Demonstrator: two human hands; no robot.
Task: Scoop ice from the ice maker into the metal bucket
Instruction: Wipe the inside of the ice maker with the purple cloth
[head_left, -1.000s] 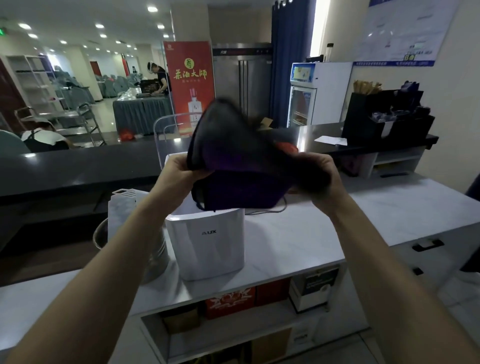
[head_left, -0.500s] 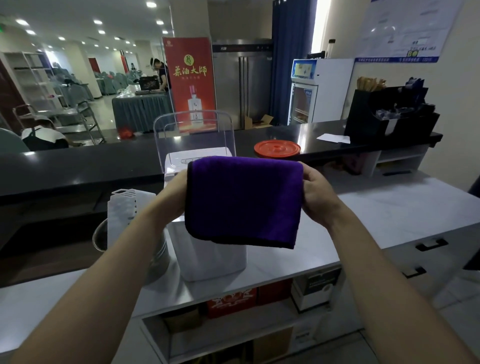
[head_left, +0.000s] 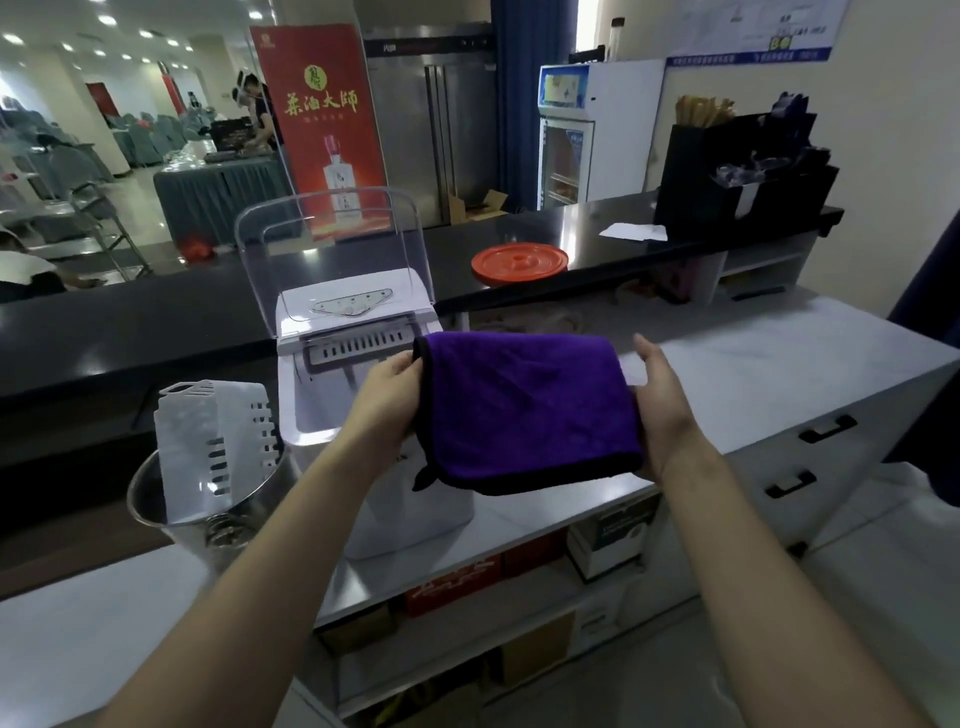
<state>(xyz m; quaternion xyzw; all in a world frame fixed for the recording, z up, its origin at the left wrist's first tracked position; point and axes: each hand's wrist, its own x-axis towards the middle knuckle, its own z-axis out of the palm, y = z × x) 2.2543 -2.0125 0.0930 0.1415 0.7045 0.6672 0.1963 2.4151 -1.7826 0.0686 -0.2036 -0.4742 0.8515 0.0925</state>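
Observation:
A folded purple cloth (head_left: 524, 410) with a black edge is held flat between both hands above the white counter. My left hand (head_left: 387, 397) pinches its left edge. My right hand (head_left: 660, 405) supports the right edge, fingers mostly straight and thumb under the fabric. Behind the cloth stands the white ice maker (head_left: 332, 374) with its clear lid (head_left: 332, 249) raised. To its left sits the metal bucket (head_left: 208, 514), with a white slotted plastic scoop (head_left: 213, 441) standing upright in it. No ice is visible.
A white counter (head_left: 753, 374) runs to the right, with drawers below. Behind it is a higher black bar top (head_left: 571, 228) carrying an orange lid (head_left: 519, 260), a paper slip and a black organiser (head_left: 737, 182). Boxes fill the shelves under the counter.
The cloth went from a blurred, raised bundle to a neatly folded rectangle. Both hands have lowered it and moved it right, uncovering the ice maker's open top.

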